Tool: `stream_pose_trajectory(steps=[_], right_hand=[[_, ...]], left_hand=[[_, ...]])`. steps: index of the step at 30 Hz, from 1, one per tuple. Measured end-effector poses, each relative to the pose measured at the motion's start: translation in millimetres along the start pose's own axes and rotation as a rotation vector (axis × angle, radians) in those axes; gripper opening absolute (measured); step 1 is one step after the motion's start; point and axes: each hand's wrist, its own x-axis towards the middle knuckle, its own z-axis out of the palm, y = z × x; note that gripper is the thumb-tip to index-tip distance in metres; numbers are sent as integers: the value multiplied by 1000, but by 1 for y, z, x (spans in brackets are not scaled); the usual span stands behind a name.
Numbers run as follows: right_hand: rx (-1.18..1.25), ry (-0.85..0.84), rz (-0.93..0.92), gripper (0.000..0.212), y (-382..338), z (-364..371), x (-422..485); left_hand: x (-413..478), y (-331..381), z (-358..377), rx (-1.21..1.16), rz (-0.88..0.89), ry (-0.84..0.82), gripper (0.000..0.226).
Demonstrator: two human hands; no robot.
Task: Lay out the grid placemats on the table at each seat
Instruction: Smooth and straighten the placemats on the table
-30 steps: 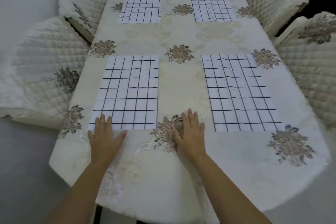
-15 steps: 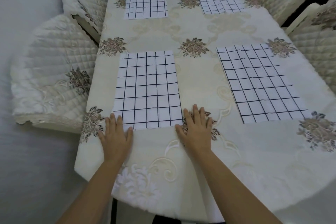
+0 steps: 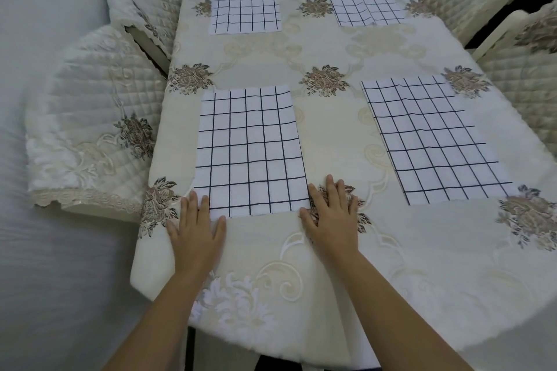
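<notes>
Left grip (image 3: 196, 235) flat on the surface (image 3: 331, 250), palm down, fingers spread a little, holding nothing. Fingertips touching the near left corner of the near left placemat (image 3: 250, 150); thumb along its near edge. Right grip (image 3: 333, 217) also flat and palm down, fingers a little apart, empty, lying on a flower pattern of the cream tablecloth (image 3: 325, 135). Index finger side just beside the near right corner of the same placemat; contact with the edge hard to tell.

Between the 2 grips: near edge of this placemat, the rest stretching away ahead of them. Well to the right of the right grip and slightly ahead: near right placemat (image 3: 434, 141), flat with small wrinkles. Far ahead of the left grip: far left placemat (image 3: 245, 6). Far ahead of the right grip: far right placemat (image 3: 363, 0), with a fold line. 4 quilted chairs around, 2 on each side, such as the one left of the left grip (image 3: 90, 117).
</notes>
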Motion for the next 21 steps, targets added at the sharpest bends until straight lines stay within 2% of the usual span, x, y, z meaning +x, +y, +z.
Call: stream_pose_trajectory(steps=[3, 8, 12, 21], right_hand=[[2, -23, 9, 68, -2, -2, 1], [-23, -65, -32, 65, -6, 0, 1], [-5, -64, -27, 55, -5, 0, 1], [-20, -54, -24, 55, -5, 0, -2]], left_hand=[[0, 0, -1, -24, 1, 4, 64], [2, -1, -3, -115, -57, 98, 62], [8, -4, -2, -65, -65, 50, 52], [6, -8, -4, -71, -41, 39, 51]])
